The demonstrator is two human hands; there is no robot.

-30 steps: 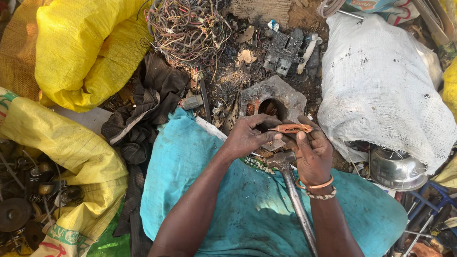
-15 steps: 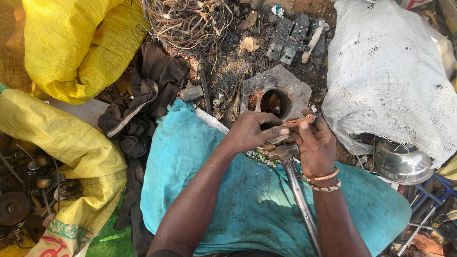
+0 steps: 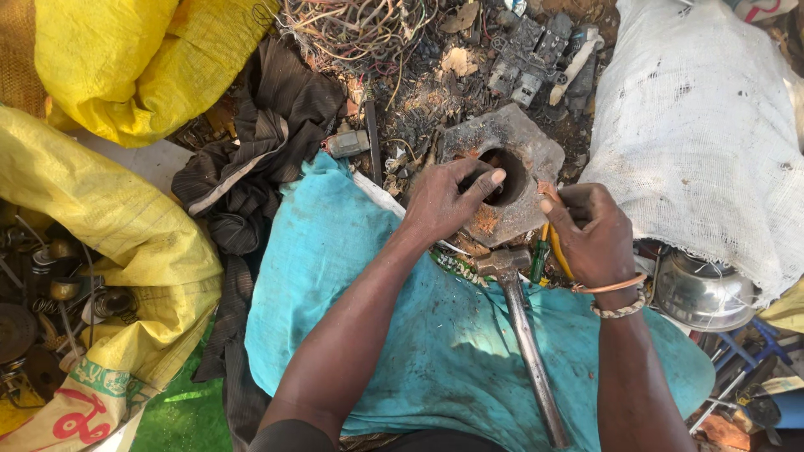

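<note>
A grey metal block (image 3: 536,155) with a round hole lies on the ground just past a teal cloth (image 3: 435,360) spread over my lap. My left hand (image 3: 444,201) lies on the block, its fingers curled over the rim of the hole and the thumb stretched across it. To the right, my right hand (image 3: 590,234) is closed around a yellow-handled tool (image 3: 554,247), with a copper-coloured bit (image 3: 548,189) at its fingertips. Between my forearms on the cloth lies a hammer (image 3: 528,343) with a metal handle, its head near the block.
Yellow sacks (image 3: 109,209) sit at the left and a white sack (image 3: 712,125) at the right. A wire tangle (image 3: 360,29) and grey electrical parts (image 3: 528,59) lie beyond the block. A steel pot (image 3: 703,293) is by my right wrist, a dark cloth (image 3: 260,142) at the left.
Both hands were together holding a copper-coloured piece above the block. My left hand has since gone down onto the block's hole, and the right hand has drawn apart to the right.
</note>
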